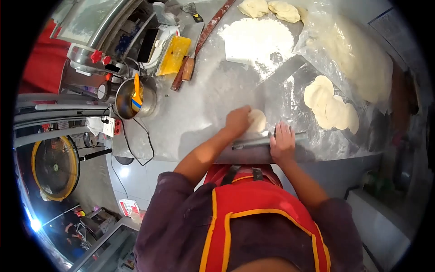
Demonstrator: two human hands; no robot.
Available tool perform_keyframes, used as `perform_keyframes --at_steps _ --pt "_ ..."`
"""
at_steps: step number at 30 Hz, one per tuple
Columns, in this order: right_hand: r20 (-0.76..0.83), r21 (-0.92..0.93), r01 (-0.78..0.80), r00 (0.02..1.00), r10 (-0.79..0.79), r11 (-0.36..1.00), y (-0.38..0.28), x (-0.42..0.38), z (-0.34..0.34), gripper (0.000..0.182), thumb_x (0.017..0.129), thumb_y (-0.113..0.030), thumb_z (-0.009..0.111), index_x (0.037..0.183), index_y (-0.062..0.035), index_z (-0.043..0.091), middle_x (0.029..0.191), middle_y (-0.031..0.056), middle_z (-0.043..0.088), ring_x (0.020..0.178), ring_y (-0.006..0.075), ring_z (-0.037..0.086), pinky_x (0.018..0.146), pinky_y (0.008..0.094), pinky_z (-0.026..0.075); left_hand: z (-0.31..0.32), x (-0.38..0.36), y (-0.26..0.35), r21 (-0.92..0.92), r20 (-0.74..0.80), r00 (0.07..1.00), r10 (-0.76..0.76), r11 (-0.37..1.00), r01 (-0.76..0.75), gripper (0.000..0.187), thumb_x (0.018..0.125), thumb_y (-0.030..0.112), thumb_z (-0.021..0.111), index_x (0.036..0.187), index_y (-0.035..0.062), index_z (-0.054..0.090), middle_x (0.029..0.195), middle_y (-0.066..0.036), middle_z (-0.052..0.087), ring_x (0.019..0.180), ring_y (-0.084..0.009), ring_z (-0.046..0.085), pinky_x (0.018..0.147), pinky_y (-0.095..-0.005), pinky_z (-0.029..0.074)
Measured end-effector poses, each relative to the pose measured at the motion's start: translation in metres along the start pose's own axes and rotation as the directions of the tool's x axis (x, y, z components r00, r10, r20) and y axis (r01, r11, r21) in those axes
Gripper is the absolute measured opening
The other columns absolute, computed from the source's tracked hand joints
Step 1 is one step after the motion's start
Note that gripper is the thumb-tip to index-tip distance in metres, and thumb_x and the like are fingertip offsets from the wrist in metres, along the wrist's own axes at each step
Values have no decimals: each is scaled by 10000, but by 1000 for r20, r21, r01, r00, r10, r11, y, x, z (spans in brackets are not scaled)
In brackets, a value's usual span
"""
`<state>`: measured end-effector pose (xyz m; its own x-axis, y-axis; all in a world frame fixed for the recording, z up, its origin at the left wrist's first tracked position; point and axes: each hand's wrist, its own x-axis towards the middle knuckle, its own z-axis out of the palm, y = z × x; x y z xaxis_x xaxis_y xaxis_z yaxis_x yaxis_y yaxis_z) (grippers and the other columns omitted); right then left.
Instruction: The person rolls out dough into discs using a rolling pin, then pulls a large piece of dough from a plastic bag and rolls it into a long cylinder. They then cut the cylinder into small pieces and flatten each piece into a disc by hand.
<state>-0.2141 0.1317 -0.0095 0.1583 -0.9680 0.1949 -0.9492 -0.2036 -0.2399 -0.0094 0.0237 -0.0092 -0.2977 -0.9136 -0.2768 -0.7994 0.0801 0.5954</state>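
The dough round (258,121) lies at the centre of the frame, a little below the middle: pale cream, flat and smooth, its left edge hidden by the left hand (238,123). That hand's fingers are bent at the dough's edge; whether they pinch it, I cannot tell. The right hand (284,141), fingers extended and close together, lies over a grey rod (251,143) just below the dough.

The table (181,120) is grey and dusted with flour in places. A white flour heap (256,41) fills the upper middle, dough lumps (267,10) above it. At right, overlapping flat dough pieces (333,106) lie below a clear bag (346,50). Upper left are a yellow scraper (174,55) and a metal pot (149,102); farther left stands a yellow-rimmed fan (55,167), with pale floor tiles (138,174) below the table.
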Motion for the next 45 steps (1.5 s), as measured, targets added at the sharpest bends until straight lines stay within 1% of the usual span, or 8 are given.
perform_keyframes --at_steps 8,16,17,21,27,35,41,45 --pt "-53 -152 -53 998 45 987 6 165 51 489 946 -303 521 1313 20 500 1371 200 509 1281 330 465 1096 509 304 1 40 21 -50 -22 999 37 998 -39 236 846 245 616 991 80 704 972 -164 684 915 -355 646 792 -466 505" --pt "175 14 22 984 -24 1000 -4 11 10 545 944 -257 520 1385 51 433 1396 263 468 1310 387 434 1107 534 284 -9 0 -17 -110 69 996 -58 992 66 238 882 274 576 990 102 702 961 -158 678 911 -366 641 797 -483 498" --pt "-56 -61 79 995 -82 995 -10 38 21 523 952 -273 504 1360 51 460 1374 264 486 1310 381 431 1102 527 296 -22 -3 -5 -86 137 990 -20 996 32 239 882 272 573 980 96 702 953 -163 680 903 -371 643 791 -484 499" --pt "-29 -95 -33 999 31 995 -14 156 39 519 965 -336 499 1321 42 498 1356 227 520 1284 359 464 1081 504 332 -12 35 11 -37 101 994 29 999 -26 276 877 316 569 939 81 700 924 -173 687 881 -372 646 775 -476 502" --pt "104 -24 125 987 -122 992 -12 26 15 559 907 -293 582 1326 65 490 1368 248 507 1276 370 482 1085 501 344 -13 14 -18 -86 10 998 -54 995 55 261 860 294 583 997 105 699 1002 -151 692 936 -343 649 787 -455 509" --pt "-71 -52 5 997 -9 999 -19 164 49 501 955 -322 516 1285 54 519 1336 236 533 1269 354 479 1083 507 326 -23 32 2 -3 92 996 1 1000 -1 277 848 312 585 1000 113 703 947 -139 705 893 -352 661 794 -449 515" --pt "177 4 146 974 -144 989 -20 27 7 582 900 -295 598 1339 66 475 1374 256 492 1270 379 481 1067 516 359 -27 5 -27 -72 -109 991 -72 995 64 219 875 278 550 869 92 665 875 -147 687 858 -378 647 741 -470 503" --pt "47 -27 120 992 -119 992 -23 47 20 543 923 -301 566 1323 58 494 1360 247 510 1270 380 479 1073 516 350 -9 -6 -43 -65 61 998 -17 998 21 241 865 294 554 930 110 697 919 -157 694 875 -369 654 762 -467 506"
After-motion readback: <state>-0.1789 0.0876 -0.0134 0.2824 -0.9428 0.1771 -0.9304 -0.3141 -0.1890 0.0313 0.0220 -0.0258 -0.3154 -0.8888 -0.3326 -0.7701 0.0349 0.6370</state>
